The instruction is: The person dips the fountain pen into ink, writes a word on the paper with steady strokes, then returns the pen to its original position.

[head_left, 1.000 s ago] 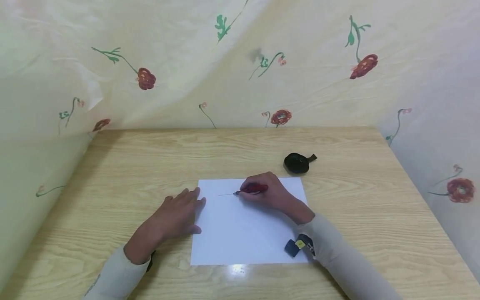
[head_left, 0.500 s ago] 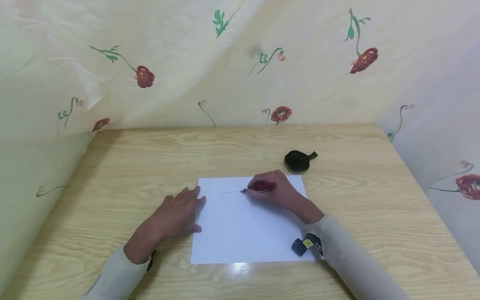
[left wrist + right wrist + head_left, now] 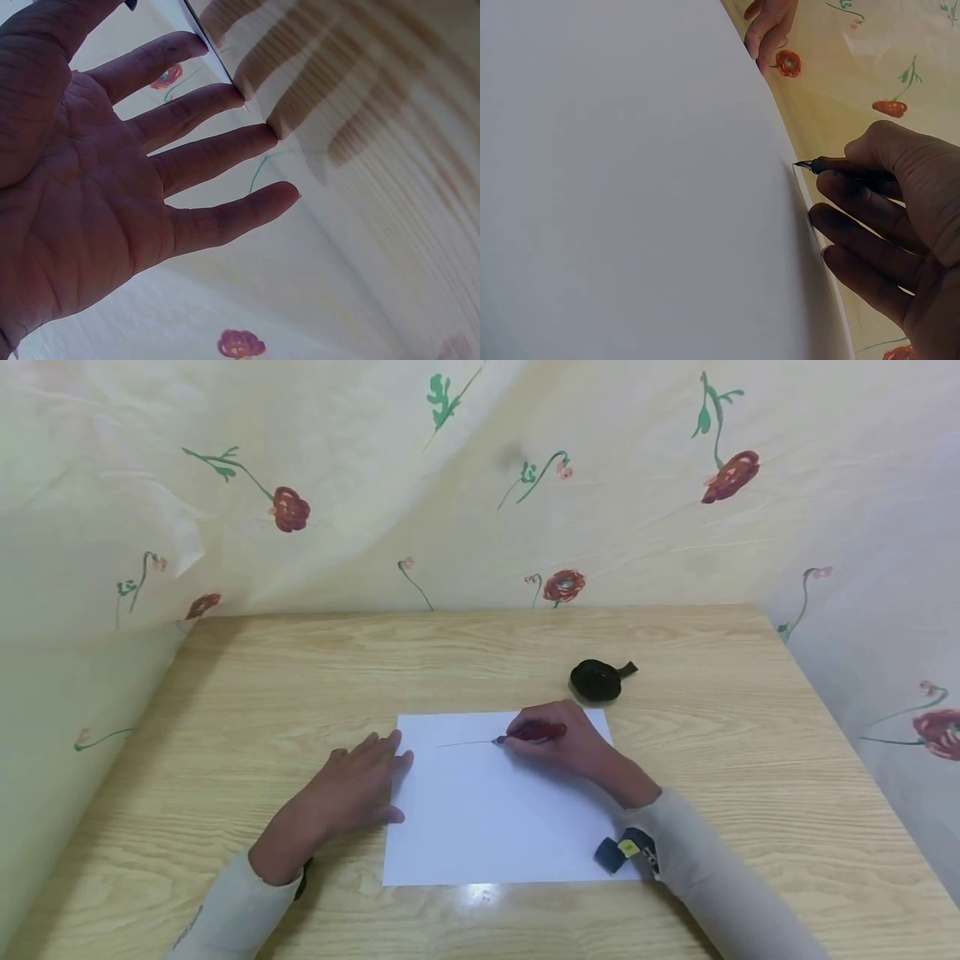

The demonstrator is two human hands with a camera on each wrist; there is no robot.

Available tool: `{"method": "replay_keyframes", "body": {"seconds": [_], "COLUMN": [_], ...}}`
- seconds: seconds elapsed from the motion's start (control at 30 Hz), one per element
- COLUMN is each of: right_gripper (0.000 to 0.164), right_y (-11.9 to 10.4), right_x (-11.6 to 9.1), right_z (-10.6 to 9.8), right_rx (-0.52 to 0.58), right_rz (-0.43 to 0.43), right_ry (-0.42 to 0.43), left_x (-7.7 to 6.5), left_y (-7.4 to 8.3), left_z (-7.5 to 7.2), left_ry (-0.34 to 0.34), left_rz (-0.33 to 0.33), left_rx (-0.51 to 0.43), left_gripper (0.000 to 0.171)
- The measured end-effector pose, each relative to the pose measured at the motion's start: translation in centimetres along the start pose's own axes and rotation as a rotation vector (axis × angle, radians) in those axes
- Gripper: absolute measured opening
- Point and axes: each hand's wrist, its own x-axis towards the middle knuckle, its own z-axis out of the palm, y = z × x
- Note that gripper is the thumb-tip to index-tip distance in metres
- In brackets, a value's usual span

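Observation:
A white sheet of paper (image 3: 480, 827) lies on the wooden table. Near its top runs a thin dark line (image 3: 463, 743). My right hand (image 3: 573, 739) pinches a red nib pen (image 3: 542, 732) between thumb and fingers; the pen's tip stands at the line's right end. In the right wrist view the pointed metal nib (image 3: 804, 164) meets the paper, and the fingertips carry dark stains. My left hand (image 3: 352, 789) is spread at the sheet's left edge, fingertips on it. The left wrist view shows those fingers (image 3: 217, 157) straight and apart.
Behind the paper's top right corner stands a small black dish (image 3: 596, 682) with a short handle. A pale flowered cloth (image 3: 337, 527) hangs behind the table and along both sides. The right wrist's dark strap (image 3: 637, 845) sits over the paper's lower right corner.
My right hand has slid to the right with the nib pen, and the line has grown longer behind the nib. My left hand stays in place.

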Motion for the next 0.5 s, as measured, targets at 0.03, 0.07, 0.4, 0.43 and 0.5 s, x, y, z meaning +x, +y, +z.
{"method": "replay_keyframes", "body": {"seconds": [0.03,0.07,0.4,0.43,0.5], "right_gripper": [0.012,0.012,0.010,0.011,0.012], "right_y": [0.0,0.0,-0.1,0.0,0.0], "right_x": [0.0,0.0,-0.4,-0.4,-0.4], "right_z": [0.0,-0.1,-0.9,-0.9,-1.1], "right_rx": [-0.002,-0.005,-0.009,0.003,0.016], "right_rz": [0.000,-0.001,0.036,0.040,0.045], "right_ry": [-0.001,-0.002,-0.007,-0.005,0.001], "left_x": [0.0,0.0,-0.1,-0.2,-0.1], "left_y": [0.0,0.0,0.1,0.1,0.1], "left_z": [0.0,-0.1,-0.6,-0.7,-0.8], "left_ry": [-0.001,-0.002,-0.016,-0.017,-0.018], "left_rz": [0.001,0.001,-0.001,-0.001,-0.001], "left_rx": [-0.001,-0.004,0.001,0.004,0.008], "left_gripper": [0.077,0.077,0.077,0.077,0.077]}}
